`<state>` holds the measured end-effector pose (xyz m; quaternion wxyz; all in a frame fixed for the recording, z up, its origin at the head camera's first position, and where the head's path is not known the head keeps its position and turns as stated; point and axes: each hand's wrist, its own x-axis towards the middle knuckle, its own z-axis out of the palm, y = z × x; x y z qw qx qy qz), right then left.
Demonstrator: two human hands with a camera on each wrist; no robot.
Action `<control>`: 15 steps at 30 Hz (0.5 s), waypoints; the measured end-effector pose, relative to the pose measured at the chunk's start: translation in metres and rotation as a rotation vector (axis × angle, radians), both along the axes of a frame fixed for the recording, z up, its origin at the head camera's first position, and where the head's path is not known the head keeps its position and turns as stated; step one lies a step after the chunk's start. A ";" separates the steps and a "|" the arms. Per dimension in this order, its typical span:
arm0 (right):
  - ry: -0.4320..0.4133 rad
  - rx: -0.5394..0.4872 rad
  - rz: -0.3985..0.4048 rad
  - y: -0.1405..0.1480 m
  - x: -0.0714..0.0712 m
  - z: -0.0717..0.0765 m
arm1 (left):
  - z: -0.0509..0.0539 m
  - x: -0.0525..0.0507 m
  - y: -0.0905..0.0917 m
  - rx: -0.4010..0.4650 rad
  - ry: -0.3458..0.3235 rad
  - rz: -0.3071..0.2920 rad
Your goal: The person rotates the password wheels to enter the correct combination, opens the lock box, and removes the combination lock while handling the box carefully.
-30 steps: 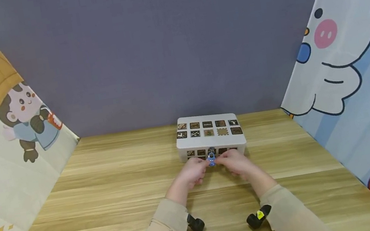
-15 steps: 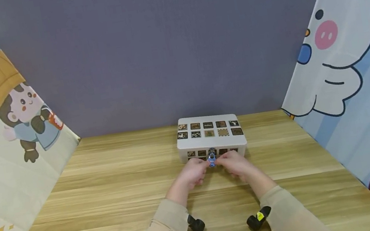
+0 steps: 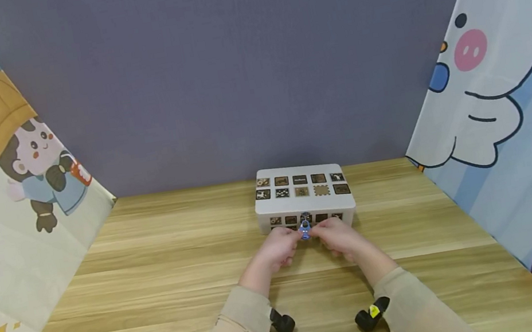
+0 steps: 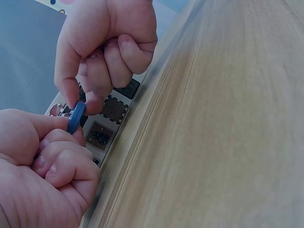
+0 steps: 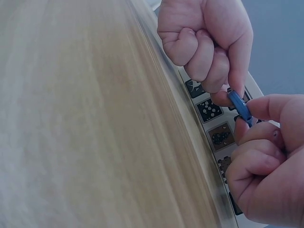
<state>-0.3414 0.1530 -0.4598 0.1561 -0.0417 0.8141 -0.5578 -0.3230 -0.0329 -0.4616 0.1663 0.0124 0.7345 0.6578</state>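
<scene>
Blue object (image 4: 77,117) between two hands (image 4: 50,173)

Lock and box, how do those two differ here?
The lock is blue; the box is white with dark printed squares. The lock is far smaller than the box. The left hand and right hand pinch the lock, while the box rests on the table. Both show in all three views.
</scene>
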 end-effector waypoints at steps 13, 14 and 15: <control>-0.009 -0.016 0.002 0.000 0.002 0.001 | -0.002 -0.001 0.000 -0.009 0.005 0.001; -0.008 -0.015 0.001 0.000 0.002 0.001 | -0.002 -0.001 0.000 -0.009 0.004 0.002; -0.006 -0.014 0.001 0.000 0.002 0.001 | -0.002 -0.001 0.000 -0.008 0.003 0.001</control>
